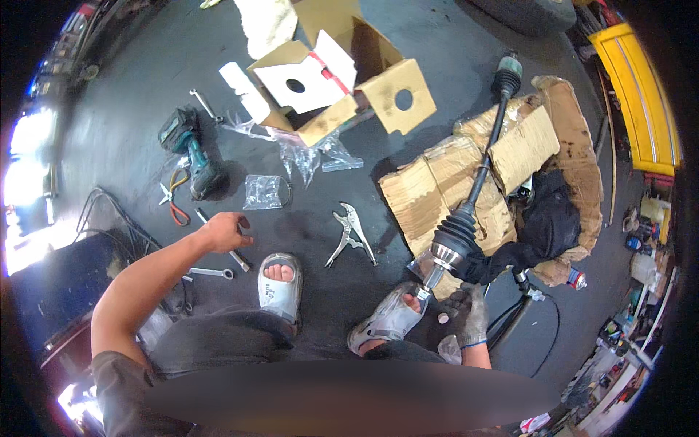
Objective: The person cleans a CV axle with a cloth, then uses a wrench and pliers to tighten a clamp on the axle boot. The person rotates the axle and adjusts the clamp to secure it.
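My bare left hand (227, 234) has bent fingers apart with nothing in them, over a metal bar (237, 259), left of locking pliers (350, 236). My right hand (468, 315), in a grey glove, is curled beside the lower end of a black axle shaft (478, 183) with ribbed boots, below a black cloth (546, 218); what it holds is unclear. The shaft lies on torn cardboard (411, 200). A teal power tool (191, 153), orange-handled cutters (177, 210), wrenches (211, 273) and a plastic bag (264, 191) lie on the floor.
An open cardboard box (393, 87) and white wrapping (266, 25) are at the top. Cables (98, 207) lie at the left, a hose (553, 342) at lower right. My sandalled feet (279, 288) are apart. A yellow cabinet (630, 95) and a tire (531, 14) stand at upper right.
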Available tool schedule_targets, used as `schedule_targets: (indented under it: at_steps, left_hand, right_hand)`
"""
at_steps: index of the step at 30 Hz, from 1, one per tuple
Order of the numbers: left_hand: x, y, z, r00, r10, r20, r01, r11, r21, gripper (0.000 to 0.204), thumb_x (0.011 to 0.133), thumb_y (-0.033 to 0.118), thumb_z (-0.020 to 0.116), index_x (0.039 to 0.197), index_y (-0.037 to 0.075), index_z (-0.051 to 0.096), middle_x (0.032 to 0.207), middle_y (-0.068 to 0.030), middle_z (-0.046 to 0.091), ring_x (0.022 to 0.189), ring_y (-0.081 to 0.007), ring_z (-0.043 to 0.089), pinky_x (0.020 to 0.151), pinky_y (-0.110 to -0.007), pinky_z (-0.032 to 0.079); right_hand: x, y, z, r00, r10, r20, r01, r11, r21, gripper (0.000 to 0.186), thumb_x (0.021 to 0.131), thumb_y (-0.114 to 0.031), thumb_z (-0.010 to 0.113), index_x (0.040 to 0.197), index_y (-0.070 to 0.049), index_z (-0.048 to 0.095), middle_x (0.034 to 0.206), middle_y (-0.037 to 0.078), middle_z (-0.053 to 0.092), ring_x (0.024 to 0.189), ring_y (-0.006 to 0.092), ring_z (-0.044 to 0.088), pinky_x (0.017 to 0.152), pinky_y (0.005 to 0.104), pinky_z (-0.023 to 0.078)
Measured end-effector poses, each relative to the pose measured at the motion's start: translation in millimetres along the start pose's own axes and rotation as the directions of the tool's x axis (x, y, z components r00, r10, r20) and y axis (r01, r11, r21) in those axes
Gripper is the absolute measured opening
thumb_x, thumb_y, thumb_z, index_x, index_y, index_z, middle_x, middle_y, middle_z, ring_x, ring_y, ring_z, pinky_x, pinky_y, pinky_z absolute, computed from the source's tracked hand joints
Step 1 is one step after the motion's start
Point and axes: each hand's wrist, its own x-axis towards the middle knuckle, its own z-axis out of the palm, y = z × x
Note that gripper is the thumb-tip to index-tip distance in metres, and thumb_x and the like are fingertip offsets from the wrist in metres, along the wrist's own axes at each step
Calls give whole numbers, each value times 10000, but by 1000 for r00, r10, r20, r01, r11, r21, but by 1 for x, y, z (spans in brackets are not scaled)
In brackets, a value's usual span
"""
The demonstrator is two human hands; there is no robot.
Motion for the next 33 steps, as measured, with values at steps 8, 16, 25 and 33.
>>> schedule_targets:
  at_steps: [8,16,25,33]
  left_hand:
    - [31,11,23,842,218,-494,-136,971,195,763,777,251,880,1436,52,551,1439,-205,574,1334,-362,563,1044,-467,515]
    - [72,-2,23,801,402,-444,-288,909,302,436,897,267,784,1308,205,652,1297,-174,596,1199,-376,617,939,-500,554]
    - [-12,67,2,735,633,-243,-666,604,-437,226,925,111,748,1132,24,722,1043,-183,723,988,-384,693,873,-446,549]
    - [-19,94,-11,847,531,-19,-446,690,-570,225,954,113,735,1172,56,738,1056,-140,772,999,-257,731,916,-373,558]
  right_hand:
    - [-44,-88,61,883,-469,10,404,750,-523,205,1035,-195,633,1136,-17,641,875,51,650,803,160,628,747,299,533]
    - [-92,-122,203,575,-242,782,800,-34,-599,375,879,-153,784,1184,32,668,982,218,745,869,358,760,794,421,600]
    - [-44,-74,275,321,49,946,944,61,-323,698,909,-217,734,1536,-50,479,1458,265,539,1346,445,538,1124,476,463]
    - [-51,-73,251,542,464,701,487,506,-712,294,1026,-243,666,1210,-18,714,942,107,737,826,192,686,784,346,549]
